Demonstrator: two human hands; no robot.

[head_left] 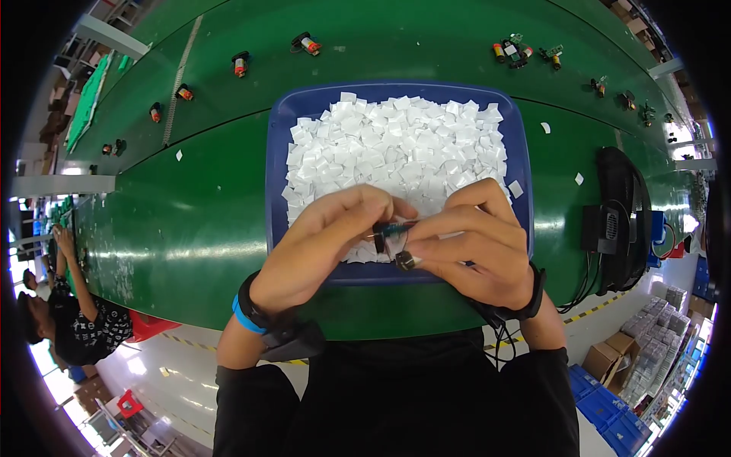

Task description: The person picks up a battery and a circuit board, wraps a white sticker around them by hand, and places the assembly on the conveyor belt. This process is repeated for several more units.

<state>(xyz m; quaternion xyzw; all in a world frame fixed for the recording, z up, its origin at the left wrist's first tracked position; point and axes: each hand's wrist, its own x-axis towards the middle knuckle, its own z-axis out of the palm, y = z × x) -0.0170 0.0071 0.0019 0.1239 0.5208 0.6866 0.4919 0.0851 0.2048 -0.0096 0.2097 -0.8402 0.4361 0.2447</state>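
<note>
My left hand [320, 238] is closed round a small electronic assembly [391, 230] with a green circuit board and black parts. From the other side, the fingertips of my right hand [483, 247] pinch the same assembly. A short black cylindrical part [406, 260] sticks out just below the right fingertips. The fingers hide much of the assembly, so its full shape cannot be made out. Both hands are over the near part of a blue tray [277, 164], which is heaped with small white square pieces [396, 145].
Similar small assemblies with orange-red cylinders [241, 67] lie along the far belt, with several more [512, 52] at the far right. A black device [605, 228] with cables stands right of the tray. Another person [76, 305] works at the left. Loose white pieces [579, 178] dot the green table.
</note>
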